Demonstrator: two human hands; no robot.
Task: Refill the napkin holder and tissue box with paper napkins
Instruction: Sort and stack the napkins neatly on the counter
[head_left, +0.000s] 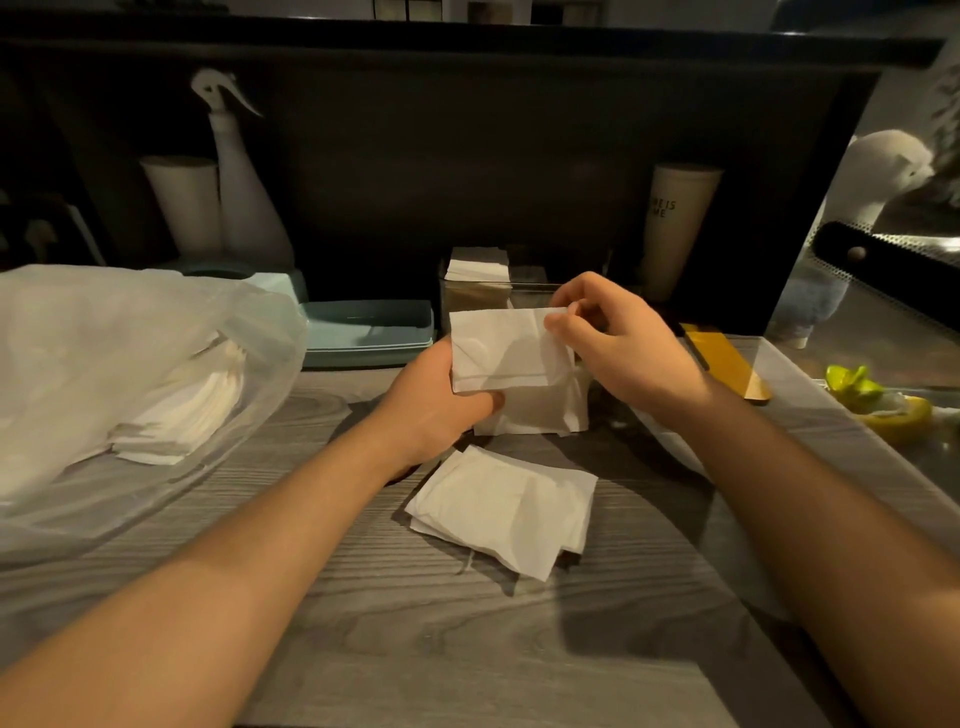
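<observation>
You had both hands over the grey wood-grain desk, and each had its grip closed on paper: your left hand curled around the lower left edge of one folded napkin, held upright, while your right hand pinched that same napkin's top right corner between thumb and fingers. Behind and below it, a second bunch of napkins stood against your left fingers; I could not tell how many sheets it held. One loose pile of napkins lay flat on the desk just in front of your hands, several sheets fanned out, too overlapped to count. One clear napkin holder stood just behind your hands at the back of the desk, with one small stack of napkins in its left end. To your left, one translucent plastic bag held the supply of napkins, a thick stack showing through the film. One teal box sat between the bag and the holder. At the back stood two pale cups and one white spray bottle
</observation>
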